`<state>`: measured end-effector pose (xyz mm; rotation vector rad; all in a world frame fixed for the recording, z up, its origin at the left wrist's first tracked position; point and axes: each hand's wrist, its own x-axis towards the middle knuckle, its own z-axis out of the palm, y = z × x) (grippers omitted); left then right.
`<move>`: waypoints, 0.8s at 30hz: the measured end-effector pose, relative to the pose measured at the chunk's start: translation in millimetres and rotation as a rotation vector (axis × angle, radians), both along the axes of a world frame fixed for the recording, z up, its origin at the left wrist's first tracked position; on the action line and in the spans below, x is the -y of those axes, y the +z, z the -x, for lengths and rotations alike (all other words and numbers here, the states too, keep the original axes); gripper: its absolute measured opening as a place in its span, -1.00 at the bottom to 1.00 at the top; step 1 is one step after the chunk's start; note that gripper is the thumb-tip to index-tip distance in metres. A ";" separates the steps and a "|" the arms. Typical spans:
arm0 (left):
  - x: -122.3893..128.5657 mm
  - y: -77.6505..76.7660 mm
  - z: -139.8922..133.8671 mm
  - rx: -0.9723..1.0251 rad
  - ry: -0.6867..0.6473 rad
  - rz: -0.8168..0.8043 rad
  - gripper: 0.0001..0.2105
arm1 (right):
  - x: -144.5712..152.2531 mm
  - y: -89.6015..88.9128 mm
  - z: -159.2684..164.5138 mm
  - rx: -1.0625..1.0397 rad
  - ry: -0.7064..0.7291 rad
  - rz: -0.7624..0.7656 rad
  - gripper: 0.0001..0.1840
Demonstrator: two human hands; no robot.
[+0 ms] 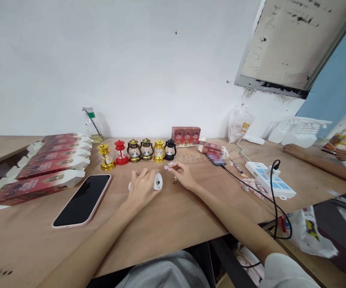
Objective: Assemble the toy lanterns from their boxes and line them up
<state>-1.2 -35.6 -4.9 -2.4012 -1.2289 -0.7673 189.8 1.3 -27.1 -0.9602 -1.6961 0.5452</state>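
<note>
My left hand (143,185) is wrapped round a small white lantern (158,181), tipped so that its round base with a dark opening faces right. Most of the lantern is hidden under the fingers. Just to the right, my right hand (181,174) pinches a small whitish translucent piece (168,167), too small to name. Tiny bits (176,181) lie on the table below that hand. Behind both hands stands a row of small lanterns: gold (106,157), red (120,152), bronze (134,151), and a black one (169,150) at the right end.
Open red boxes (41,186) lie in a stack at left, beside a phone (83,200). A red carton (186,137) stands by the wall. At right are a white power strip (270,180), a black cable (251,186) and another person's arm (320,164).
</note>
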 end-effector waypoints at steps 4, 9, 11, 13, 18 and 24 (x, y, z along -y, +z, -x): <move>-1.8 -1.7 0.4 0.003 -0.017 -0.011 -0.77 | 19.0 9.4 15.7 0.179 0.091 -0.248 -0.86; -3.0 -2.8 0.6 0.013 -0.021 -0.018 -0.77 | 24.7 11.3 23.2 0.253 0.139 -0.350 -0.88; -3.2 -3.0 0.7 0.012 -0.030 -0.025 -0.78 | 25.8 12.1 22.9 0.276 0.133 -0.355 -0.87; -3.3 -3.1 0.8 0.003 -0.040 -0.027 -0.78 | 27.3 13.2 22.4 0.293 0.140 -0.351 -0.88; -3.9 -3.9 1.7 -0.019 -0.067 -0.034 -0.79 | 27.6 13.2 22.8 0.240 0.219 -0.290 -0.83; -4.9 -5.7 2.5 -0.015 -0.111 -0.047 -0.78 | 24.1 10.3 24.0 0.163 0.218 -0.150 -0.75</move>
